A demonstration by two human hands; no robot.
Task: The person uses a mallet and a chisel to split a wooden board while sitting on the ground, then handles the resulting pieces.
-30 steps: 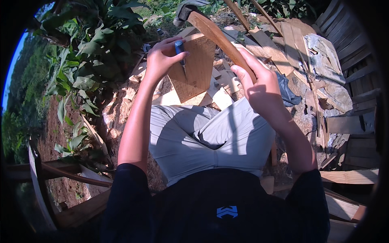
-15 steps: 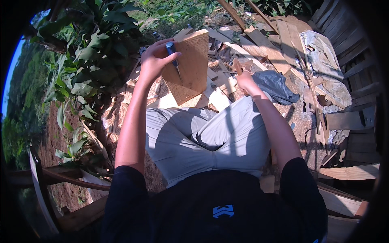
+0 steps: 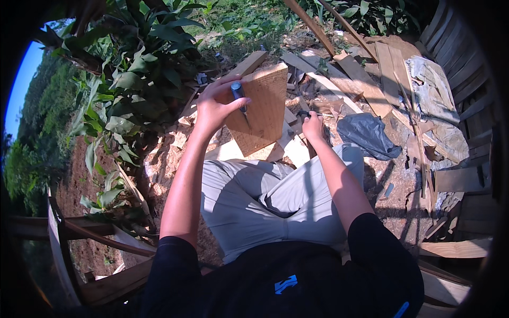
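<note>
At left, your left hand (image 3: 217,110), partly curled, pinches a blue-handled tool with a slim metal shank (image 3: 237,91), slanting down before the face of a tan, flat wooden board (image 3: 266,108), propped among pale wood scraps (image 3: 297,151). A loose pinch or shifting scraps could make the tool skid. Rightward, your right hand (image 3: 313,127) is tightly curled; its contents cannot be told. A crumpled black plastic bag (image 3: 367,137) lies nearby.
</note>
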